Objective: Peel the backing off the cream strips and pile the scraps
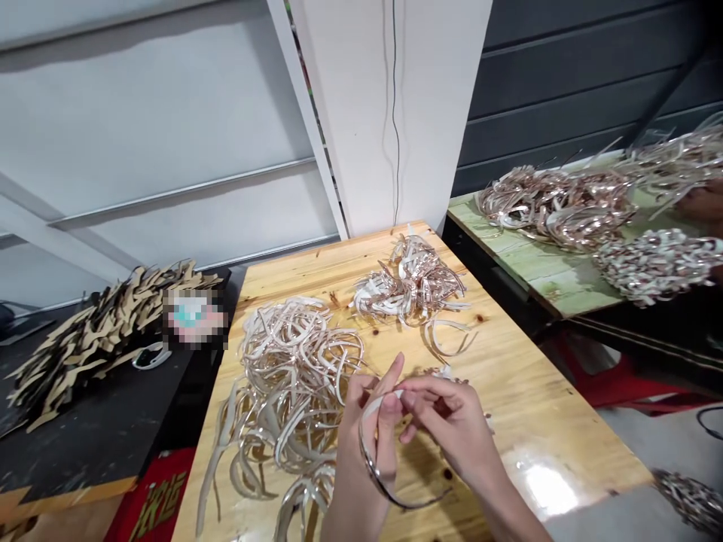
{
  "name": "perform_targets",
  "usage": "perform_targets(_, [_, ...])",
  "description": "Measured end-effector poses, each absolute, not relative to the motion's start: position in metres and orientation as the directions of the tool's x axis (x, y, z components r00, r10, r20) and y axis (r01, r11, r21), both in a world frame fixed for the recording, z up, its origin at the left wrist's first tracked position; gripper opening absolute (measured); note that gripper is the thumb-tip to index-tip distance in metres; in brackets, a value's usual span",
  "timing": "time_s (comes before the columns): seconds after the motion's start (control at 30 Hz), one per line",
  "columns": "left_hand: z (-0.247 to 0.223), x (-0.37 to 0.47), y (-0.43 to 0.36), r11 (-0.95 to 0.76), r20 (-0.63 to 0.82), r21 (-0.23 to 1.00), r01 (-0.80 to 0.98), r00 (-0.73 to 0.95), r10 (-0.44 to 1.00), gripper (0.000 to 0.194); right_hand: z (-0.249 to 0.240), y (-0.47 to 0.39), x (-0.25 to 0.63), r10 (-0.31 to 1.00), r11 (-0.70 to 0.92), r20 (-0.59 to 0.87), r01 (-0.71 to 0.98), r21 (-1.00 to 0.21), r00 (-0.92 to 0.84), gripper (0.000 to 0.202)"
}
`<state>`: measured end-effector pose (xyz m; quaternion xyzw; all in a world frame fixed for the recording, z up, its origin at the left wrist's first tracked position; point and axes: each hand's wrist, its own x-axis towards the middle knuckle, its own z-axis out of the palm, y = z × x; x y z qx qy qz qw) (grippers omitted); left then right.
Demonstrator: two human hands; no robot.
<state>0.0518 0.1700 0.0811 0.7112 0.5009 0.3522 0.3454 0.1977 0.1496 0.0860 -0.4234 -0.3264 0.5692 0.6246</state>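
My left hand (370,433) and my right hand (446,418) meet over the wooden table (525,376). Between them they hold a curved strip (373,467), white on one face and shiny metallic on the other. Its upper end is pinched by the fingers of both hands, and the lower part curls down below them. Left of my left hand lies a large loose pile of pale strips (294,361). Farther back sits a heap of rose-gold and white strips (412,278), with a few loose ones beside it (449,339). Small pieces behind my right hand are partly hidden.
A dark table (113,406) on the left holds a heap of tan and black strips (124,316). On the right, a green-topped table (531,271) bears shiny strips (570,207) and a braided bundle (660,263); another person's hand (703,203) is at its edge. Red stools stand below.
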Motion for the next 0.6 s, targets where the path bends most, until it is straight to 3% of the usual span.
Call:
perform_targets(0.27, [0.081,0.047,0.141,-0.250,0.155,0.795,0.554,0.213,0.965,0.063,0.077,0.136,0.182,0.958,-0.043,-0.124,-0.299,-0.953,0.257,0.004])
perform_targets(0.47, [0.081,0.036,0.134,-0.197,0.127,0.847,0.493,0.173,0.977,0.061,0.073,0.130,0.177,0.987,-0.074,-0.123,-0.390,-0.918,0.101,0.023])
perform_targets(0.6, [0.077,0.026,0.133,-0.171,0.124,0.850,0.499,0.127,0.984,0.059,0.067,0.129,0.175,0.998,-0.067,-0.065,-0.293,-0.954,-0.016,0.025])
